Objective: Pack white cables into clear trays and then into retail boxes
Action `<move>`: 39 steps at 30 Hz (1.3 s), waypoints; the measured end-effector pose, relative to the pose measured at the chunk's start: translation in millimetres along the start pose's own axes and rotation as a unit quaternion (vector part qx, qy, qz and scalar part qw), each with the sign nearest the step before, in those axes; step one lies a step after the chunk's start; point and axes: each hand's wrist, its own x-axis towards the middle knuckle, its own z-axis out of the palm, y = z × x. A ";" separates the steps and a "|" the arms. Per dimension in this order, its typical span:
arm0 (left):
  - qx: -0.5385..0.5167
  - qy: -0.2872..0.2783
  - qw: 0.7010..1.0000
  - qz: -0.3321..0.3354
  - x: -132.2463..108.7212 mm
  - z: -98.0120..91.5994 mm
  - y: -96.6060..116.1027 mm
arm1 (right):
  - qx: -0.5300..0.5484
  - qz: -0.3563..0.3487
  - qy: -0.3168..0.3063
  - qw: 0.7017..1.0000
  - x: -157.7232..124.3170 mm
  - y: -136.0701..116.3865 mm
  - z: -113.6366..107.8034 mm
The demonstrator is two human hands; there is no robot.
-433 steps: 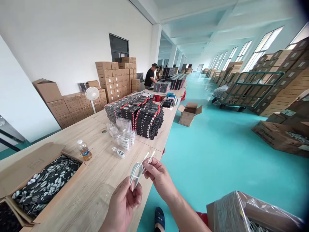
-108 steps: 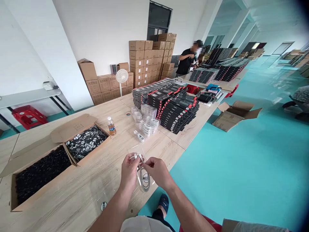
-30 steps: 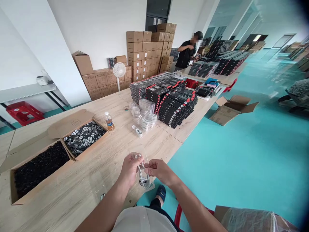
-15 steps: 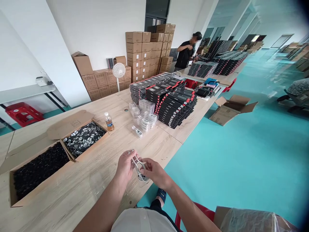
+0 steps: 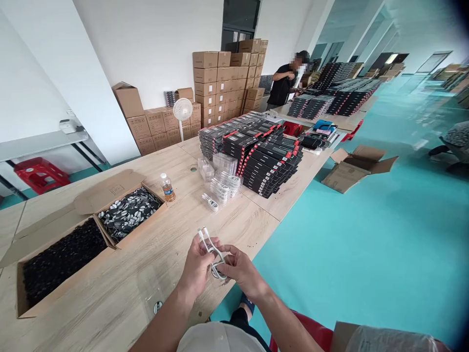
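Holding a white cable (image 5: 212, 250) up, the left hand (image 5: 198, 268) and right hand (image 5: 241, 270) close their fingers on its loops just above the bench (image 5: 124, 283). Slack fingers could let a loop slip and drop; beyond lie clear plastic packs (image 5: 222, 178) and stacked black boxes (image 5: 266, 161).

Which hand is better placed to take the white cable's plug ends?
Probably the left hand: the white cable's plug ends stick up just above its fingers, and the cable runs through them. The right hand sits lower and further off, at the cable's loop.
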 end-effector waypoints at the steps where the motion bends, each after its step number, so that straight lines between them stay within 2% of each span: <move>1: 0.002 -0.009 1.000 -0.002 -1.1 0.6 2.3 | 0.004 -0.002 0.002 1.000 -0.1 0.9 0.3; 5: -0.011 -0.027 1.000 -0.001 -3.1 1.2 7.6 | 0.021 -0.014 -0.001 1.000 1.7 6.8 0.3; 9: -0.076 -0.028 0.997 0.003 0.4 -0.1 9.7 | 0.032 -0.019 -0.009 0.999 3.1 11.5 -2.3; 13: -0.102 -0.011 0.995 -0.015 8.0 1.0 16.9 | 0.018 -0.030 -0.016 0.999 -1.3 10.7 -2.3; 21: -0.101 -0.011 0.995 -0.022 10.0 19.0 27.0 | -0.059 -0.036 -0.006 0.998 -15.8 -4.5 1.1; 26: -0.058 0.006 0.998 -0.027 5.2 30.8 33.0 | -0.097 -0.033 0.004 0.995 -17.4 -2.7 -1.7; 31: -0.048 0.022 0.999 -0.003 5.6 30.5 32.9 | -0.113 -0.076 0.001 0.991 -19.0 0.2 -10.0; 33: -0.029 0.030 0.999 -0.007 5.4 27.8 30.5 | -0.158 -0.120 0.054 0.979 -21.9 -4.6 -15.6; 36: 0.022 0.019 0.999 -0.039 0.6 25.6 25.2 | -0.279 -0.185 0.115 0.935 -27.0 -19.1 -22.3; 39: 0.036 -0.013 0.995 -0.092 -9.8 26.3 18.1 | -0.400 -0.231 0.063 0.885 -29.0 -33.4 -26.0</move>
